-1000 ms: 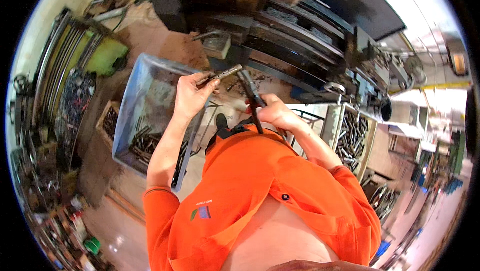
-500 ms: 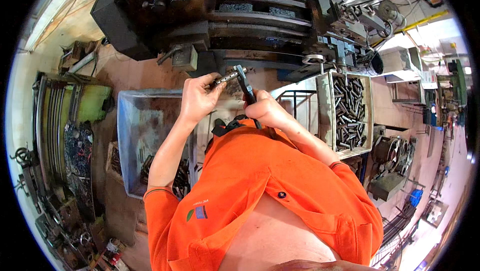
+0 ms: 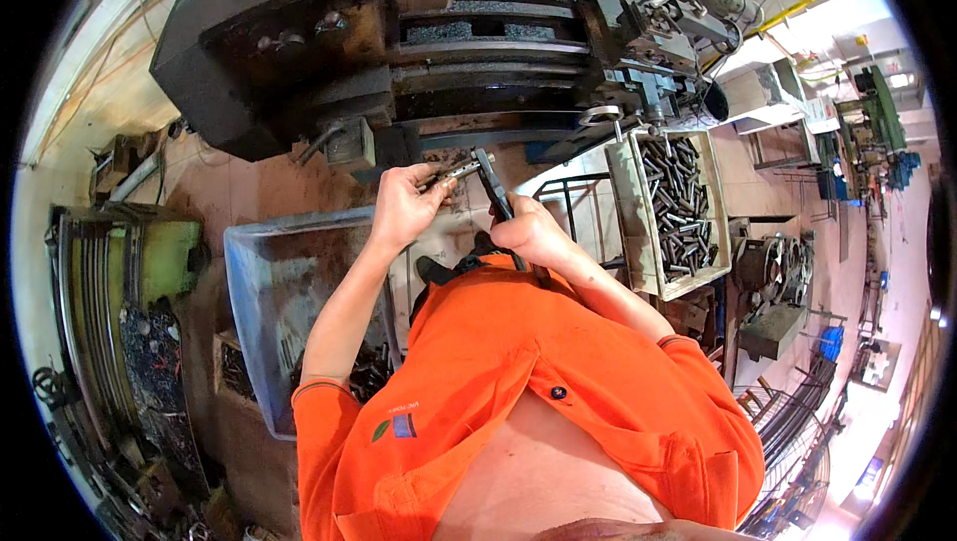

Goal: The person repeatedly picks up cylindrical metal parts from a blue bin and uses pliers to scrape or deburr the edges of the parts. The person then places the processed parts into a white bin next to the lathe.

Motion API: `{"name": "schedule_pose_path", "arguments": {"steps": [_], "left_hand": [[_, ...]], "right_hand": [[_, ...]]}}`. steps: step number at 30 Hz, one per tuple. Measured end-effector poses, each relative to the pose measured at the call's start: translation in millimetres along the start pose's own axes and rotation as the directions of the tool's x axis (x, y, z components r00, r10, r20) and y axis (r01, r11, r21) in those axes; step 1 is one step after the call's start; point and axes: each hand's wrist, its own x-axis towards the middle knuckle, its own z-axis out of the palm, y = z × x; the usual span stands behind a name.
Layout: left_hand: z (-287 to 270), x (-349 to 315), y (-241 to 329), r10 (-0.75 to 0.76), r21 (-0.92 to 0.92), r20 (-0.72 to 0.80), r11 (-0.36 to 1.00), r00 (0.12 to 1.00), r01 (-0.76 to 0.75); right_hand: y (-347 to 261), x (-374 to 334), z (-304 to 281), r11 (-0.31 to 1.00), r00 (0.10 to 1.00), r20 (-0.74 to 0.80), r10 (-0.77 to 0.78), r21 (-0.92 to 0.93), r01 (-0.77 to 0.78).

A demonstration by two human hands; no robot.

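My left hand [image 3: 404, 207] pinches a short metal rod [image 3: 457, 175] with a row of dark spots or holes along it. The rod points up and to the right. In my right hand [image 3: 530, 229] is a caliper [image 3: 495, 190], long and slim, with a black body and a grey metal end. Its upper end lies across the rod's far end, appearing to touch it. The fingers of my right hand wrap round the caliper's lower part, partly hiding it.
A large dark lathe [image 3: 498, 72] stands ahead. To my right a pale box [image 3: 646, 252] holds many dark metal rods. At my left is a blue bin [image 3: 244, 302] with metal pieces inside. A green machine [image 3: 169, 257] stands far left; a black metal frame [image 3: 573, 182] is near the box.
My view has shifted, so the lathe and box appear farther left. Both hands sit slightly lower in the picture, still holding the rod and the caliper together.
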Motion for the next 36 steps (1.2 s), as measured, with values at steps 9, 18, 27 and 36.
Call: {"name": "schedule_pose_path", "arguments": {"steps": [9,18,27,36], "left_hand": [[18.4,56.4,6.4,-0.088,-0.168,0.151,0.979,0.985,0.113],[125.6,109.9,1.2,-0.061,-0.088,0.418,0.99,0.906,0.108],[149.2,193.1,11.0,-0.144,-0.478,0.374,0.817,0.916,0.323],[140.9,225.1,26.3,-0.118,-0.484,0.406,0.813,0.906,0.323]], "right_hand": [[28.7,34.2,-31.4,0.862,0.995,0.078,0.061,0.498,-0.092],[39.0,149.7,-124.1,0.83,0.973,-0.231,-0.003,0.542,0.131],[20.7,208.4,-168.5,0.878,0.957,-0.289,-0.015,0.454,0.151],[-7.8,222.0,-184.3,0.875,0.969,-0.246,0.014,0.471,0.107]]}}
